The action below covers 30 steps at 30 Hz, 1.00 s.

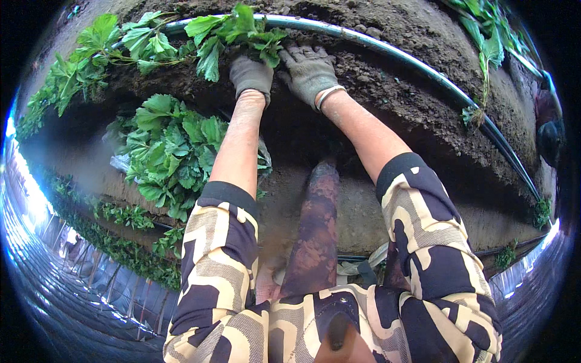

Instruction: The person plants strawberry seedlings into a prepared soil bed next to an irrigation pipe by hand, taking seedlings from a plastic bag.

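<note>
My left hand [251,76], in a grey-brown knit glove, is at the base of a leafy green seedling [240,28] on the edge of a raised soil bed; leaves hide its fingers. My right hand [309,71], gloved alike, lies palm down on the loose soil [363,81] just right of that plant, with its fingers somewhat spread. A dark hose [340,31] curves along the bed behind both hands. To the left of my left forearm, a big bunch of leafy seedlings [170,145] rests in a clear plastic bag [120,162].
More seedlings [97,50] line the bed at the left. A loose plant [485,68] with bare roots lies across the hose at the right. Dark objects [549,131] are at the far right edge. Another planted row [122,215] runs behind me at lower left, near plastic sheeting [77,281].
</note>
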Tool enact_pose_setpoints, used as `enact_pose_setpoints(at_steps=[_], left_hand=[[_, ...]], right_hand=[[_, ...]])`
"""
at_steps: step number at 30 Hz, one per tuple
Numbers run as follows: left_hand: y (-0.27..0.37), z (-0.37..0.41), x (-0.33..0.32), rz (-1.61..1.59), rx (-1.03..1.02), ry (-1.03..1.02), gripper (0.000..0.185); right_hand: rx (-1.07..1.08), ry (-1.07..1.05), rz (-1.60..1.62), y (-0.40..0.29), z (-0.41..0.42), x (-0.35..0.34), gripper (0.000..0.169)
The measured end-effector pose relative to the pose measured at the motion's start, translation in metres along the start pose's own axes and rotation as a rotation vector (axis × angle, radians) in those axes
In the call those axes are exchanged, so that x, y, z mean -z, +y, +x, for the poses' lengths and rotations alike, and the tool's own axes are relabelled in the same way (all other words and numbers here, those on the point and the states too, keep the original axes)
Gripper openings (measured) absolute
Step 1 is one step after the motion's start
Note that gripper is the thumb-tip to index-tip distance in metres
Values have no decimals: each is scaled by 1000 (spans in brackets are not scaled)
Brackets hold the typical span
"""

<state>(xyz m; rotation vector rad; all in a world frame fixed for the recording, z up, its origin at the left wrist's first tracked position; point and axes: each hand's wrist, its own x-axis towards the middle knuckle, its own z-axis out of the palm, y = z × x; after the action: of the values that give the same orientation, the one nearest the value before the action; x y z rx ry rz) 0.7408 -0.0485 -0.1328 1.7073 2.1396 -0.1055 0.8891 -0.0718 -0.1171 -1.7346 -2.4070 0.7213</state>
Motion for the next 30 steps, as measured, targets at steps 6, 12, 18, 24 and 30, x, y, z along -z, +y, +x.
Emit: enact_pose_setpoints(at_steps=[6,12,18,24,30], left_hand=[[37,-48,-1,-132,311,236,57],[123,-83,-43,-79,48,323,55],[222,-153,-37,-362,-273,196,31],[314,-214,-38,-756,-167,46,17],[366,-214,-38,-974,-143,-33,24]], right_hand=[[21,242,409,32,-76,73,36],[-750,576,853,197,-199,148,28],[-1126,636,644,335,-265,165,27],[-1054,261,297,323,-227,183,69],[-1010,160,418,326,-214,184,38]])
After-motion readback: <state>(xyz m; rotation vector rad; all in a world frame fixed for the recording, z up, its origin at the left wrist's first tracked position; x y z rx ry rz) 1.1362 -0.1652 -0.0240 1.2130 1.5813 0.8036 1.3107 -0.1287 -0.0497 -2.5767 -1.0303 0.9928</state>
